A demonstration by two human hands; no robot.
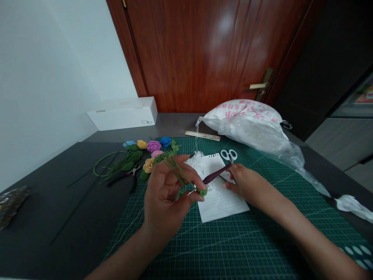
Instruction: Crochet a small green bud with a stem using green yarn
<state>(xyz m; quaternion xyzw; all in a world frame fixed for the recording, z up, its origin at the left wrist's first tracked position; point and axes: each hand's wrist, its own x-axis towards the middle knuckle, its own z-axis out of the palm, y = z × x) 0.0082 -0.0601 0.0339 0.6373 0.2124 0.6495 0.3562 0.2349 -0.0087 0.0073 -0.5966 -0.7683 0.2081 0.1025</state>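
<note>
My left hand (pixel 171 186) pinches a small green crochet piece (pixel 202 191) between thumb and fingers, with green yarn (pixel 178 171) looped over the fingers. A crochet hook with a purple handle (pixel 215 174) has its metal shaft at that piece; the handle's far end reaches the fingers of my right hand (pixel 240 179). That hand is low over a white sheet of paper (pixel 217 206), its thumb and fingers around a thin dark pen (pixel 223 179), partly hidden. White-handled scissors (pixel 229 154) lie just beyond it.
Crocheted flowers (pixel 154 146) and black-handled pliers (pixel 134 170) lie left on the green cutting mat (pixel 180 249) and dark table. White fluff (pixel 196 160) lies by the paper. Behind are a ruler-like strip (pixel 202 135), a white box (pixel 125 114) and a large plastic bag (pixel 247 120).
</note>
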